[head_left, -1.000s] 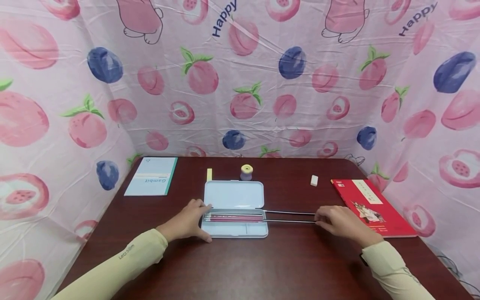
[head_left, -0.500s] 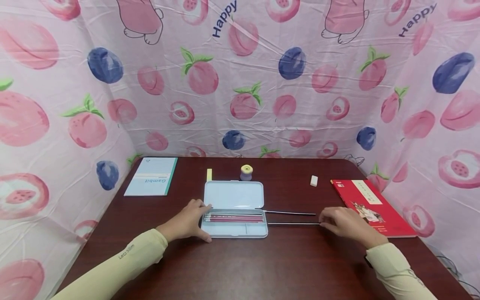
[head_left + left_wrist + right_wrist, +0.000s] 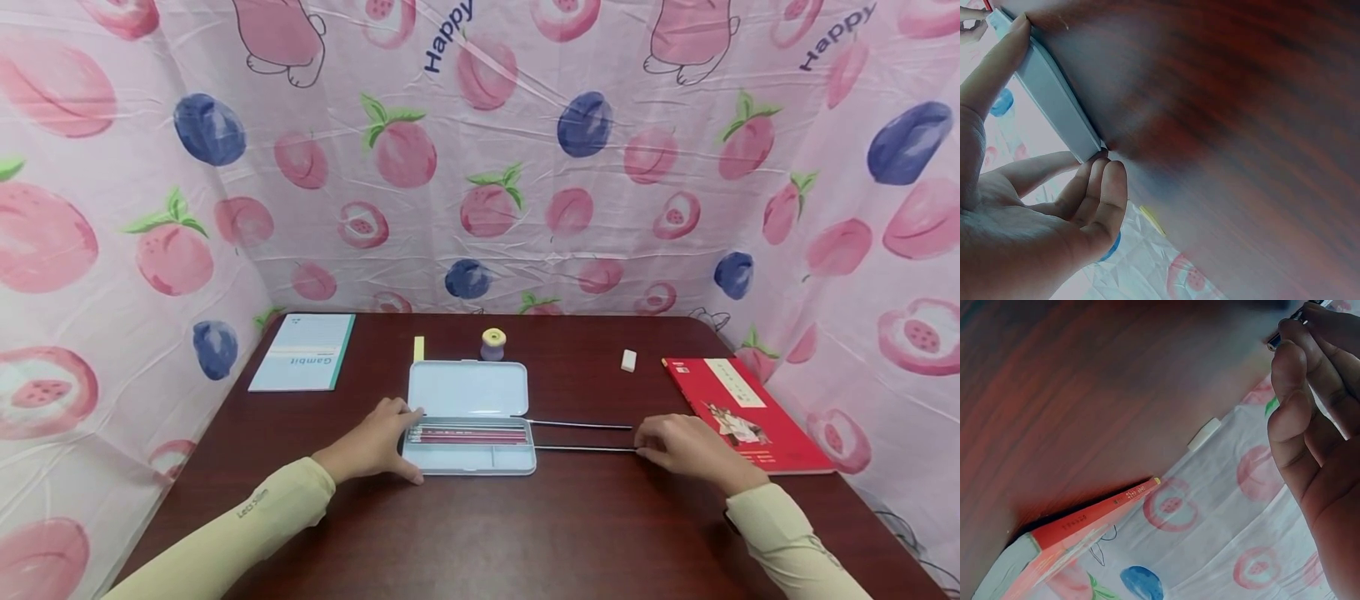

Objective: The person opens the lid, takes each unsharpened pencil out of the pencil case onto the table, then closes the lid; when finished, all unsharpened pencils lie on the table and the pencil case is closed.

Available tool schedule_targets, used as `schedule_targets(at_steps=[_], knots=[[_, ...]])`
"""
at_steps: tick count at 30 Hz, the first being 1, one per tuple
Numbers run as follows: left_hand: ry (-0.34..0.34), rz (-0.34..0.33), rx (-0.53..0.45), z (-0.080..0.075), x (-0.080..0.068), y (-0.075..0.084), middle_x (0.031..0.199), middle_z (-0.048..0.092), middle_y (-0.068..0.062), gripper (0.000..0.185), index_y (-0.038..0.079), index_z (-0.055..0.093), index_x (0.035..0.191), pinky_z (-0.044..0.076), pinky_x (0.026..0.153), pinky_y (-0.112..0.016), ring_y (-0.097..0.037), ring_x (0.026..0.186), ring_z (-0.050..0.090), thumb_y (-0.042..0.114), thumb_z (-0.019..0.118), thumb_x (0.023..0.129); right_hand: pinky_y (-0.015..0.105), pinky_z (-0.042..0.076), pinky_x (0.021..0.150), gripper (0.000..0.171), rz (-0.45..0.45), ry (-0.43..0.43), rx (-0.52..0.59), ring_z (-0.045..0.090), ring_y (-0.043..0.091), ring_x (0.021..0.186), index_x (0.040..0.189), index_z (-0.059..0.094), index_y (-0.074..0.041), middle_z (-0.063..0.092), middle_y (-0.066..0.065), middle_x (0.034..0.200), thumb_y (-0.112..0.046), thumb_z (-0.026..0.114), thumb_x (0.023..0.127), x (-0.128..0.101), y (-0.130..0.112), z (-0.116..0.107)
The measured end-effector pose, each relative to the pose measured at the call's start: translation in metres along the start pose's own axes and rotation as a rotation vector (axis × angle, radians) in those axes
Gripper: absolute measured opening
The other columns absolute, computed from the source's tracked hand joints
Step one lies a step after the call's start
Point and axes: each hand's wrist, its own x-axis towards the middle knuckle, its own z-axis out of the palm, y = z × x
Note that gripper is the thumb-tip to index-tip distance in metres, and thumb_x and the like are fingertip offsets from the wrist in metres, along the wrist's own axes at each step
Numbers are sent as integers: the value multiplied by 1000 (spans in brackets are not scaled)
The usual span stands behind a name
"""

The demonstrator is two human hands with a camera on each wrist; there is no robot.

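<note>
The right hand (image 3: 681, 447)'s grip pinches one pencil (image 3: 585, 448)'s outer end, right of the case (image 3: 450, 460); the left hand (image 3: 373, 444) clasps the case. The pencil is probably light and stiff, best held mid-shaft.

A small writing or study corner was suggested, though whether it was set in a home or an office could not be told. A dark wood-grained table (image 3: 480, 533) was closed in at its far side and both flanks by creased pink cloth (image 3: 525, 300), printed with fruit. The tabletop was laid with study things: a notebook (image 3: 300, 367), an open pencil case (image 3: 468, 387), an eraser (image 3: 628, 360) and a red book (image 3: 780, 437).
</note>
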Motion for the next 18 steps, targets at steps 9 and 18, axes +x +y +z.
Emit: schedule_targets(at_steps=[9, 18], knots=[[-5, -1, -2, 2, 1, -2, 133, 60, -13, 108, 3, 54, 155, 52, 103, -43, -24, 119, 50, 43, 103, 67, 26, 55, 65, 14, 8, -4, -32, 57, -2, 71, 88, 78, -25, 75, -13, 87, -20, 90, 83, 3, -1, 3], [-2, -7, 6, 2, 2, -2, 133, 60, -13, 108, 5, 54, 156, 53, 102, -43, -25, 119, 50, 44, 102, 67, 26, 57, 67, 13, 6, -1, -35, 62, -1, 73, 91, 81, -24, 76, -12, 88, -21, 91, 82, 4, -4, 0]])
